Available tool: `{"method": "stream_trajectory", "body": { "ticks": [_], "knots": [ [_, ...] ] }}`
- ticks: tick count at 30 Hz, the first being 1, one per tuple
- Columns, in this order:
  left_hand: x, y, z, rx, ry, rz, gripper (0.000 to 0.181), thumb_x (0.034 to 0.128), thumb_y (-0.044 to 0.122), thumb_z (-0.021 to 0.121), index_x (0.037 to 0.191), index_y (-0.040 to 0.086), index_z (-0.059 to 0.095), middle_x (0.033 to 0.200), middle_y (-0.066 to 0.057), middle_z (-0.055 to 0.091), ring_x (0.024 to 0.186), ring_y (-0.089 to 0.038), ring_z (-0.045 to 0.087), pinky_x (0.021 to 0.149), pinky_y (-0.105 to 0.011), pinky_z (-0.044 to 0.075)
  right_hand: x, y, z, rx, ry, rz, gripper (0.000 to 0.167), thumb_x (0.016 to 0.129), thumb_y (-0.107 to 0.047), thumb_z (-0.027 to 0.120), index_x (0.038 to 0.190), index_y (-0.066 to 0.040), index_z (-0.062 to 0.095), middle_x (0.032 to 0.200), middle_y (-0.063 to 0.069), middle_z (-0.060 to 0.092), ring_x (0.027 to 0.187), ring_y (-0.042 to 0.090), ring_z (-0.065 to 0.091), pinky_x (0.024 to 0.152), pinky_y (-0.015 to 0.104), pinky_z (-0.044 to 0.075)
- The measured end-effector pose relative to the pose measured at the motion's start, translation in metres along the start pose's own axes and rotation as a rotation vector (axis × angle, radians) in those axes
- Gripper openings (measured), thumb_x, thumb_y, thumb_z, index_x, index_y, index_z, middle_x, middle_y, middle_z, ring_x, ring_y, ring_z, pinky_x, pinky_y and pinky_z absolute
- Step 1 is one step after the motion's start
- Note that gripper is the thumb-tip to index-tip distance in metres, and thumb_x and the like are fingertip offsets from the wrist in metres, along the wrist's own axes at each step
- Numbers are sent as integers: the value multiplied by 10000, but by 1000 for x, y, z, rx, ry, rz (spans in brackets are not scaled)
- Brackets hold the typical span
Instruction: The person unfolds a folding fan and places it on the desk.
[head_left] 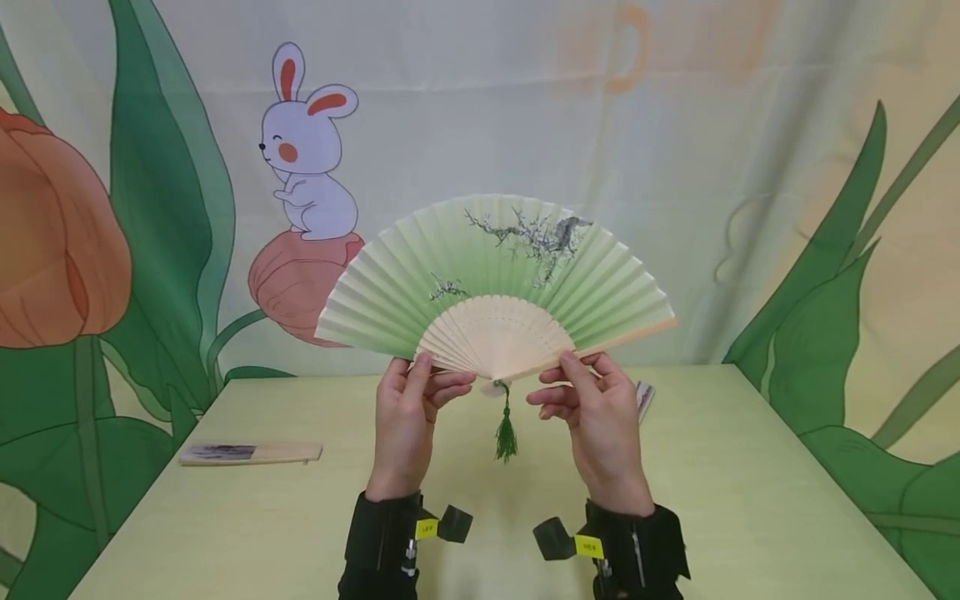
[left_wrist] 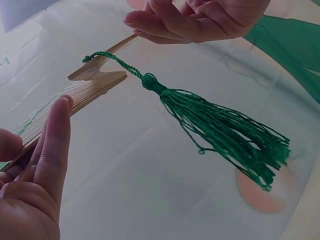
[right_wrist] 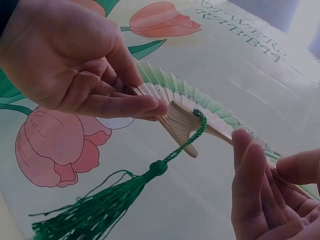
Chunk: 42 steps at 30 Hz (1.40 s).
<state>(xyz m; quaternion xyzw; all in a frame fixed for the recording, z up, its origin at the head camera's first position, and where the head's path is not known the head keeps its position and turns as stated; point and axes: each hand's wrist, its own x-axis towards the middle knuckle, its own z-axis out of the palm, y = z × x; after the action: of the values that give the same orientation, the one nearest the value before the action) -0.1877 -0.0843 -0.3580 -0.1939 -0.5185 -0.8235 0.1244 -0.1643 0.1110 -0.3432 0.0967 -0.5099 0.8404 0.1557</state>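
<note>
A green folding fan with pale ribs and a dark blossom-branch print is spread wide above the table. My left hand pinches its left outer rib between thumb and fingers. On the opposite side, my right hand pinches the right guard stick the same way. From the pivot hangs a dark green tassel, also large in the left wrist view, where the tassel dangles between the hands. In the right wrist view, the ribs converge near the cord knot.
A folded fan lies on the table at the left. Another printed object is partly hidden behind my right hand. A backdrop cloth with a rabbit and tulips hangs behind the table.
</note>
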Motion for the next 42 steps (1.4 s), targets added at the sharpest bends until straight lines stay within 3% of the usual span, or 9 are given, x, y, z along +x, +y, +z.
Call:
{"method": "stream_trajectory", "body": {
  "ticks": [28,42],
  "knots": [
    [-2,0,3,-46,21,32,369,1048,262,476,1303,-4,445,1086,-229,614,895,-240,697,849,-388,534,-1,0,1,45,0,19,240,1001,-218,578,1059,3,504,837,79,661,741,223,720,655,291,573],
    [-1,-4,4,-62,40,32,367,1054,255,460,1303,-14,438,1093,-233,613,903,-244,695,853,-390,533,-1,9,6,107,77,-21,201,1003,-171,572,1021,14,495,816,100,653,752,226,722,675,299,573]
  ]
}}
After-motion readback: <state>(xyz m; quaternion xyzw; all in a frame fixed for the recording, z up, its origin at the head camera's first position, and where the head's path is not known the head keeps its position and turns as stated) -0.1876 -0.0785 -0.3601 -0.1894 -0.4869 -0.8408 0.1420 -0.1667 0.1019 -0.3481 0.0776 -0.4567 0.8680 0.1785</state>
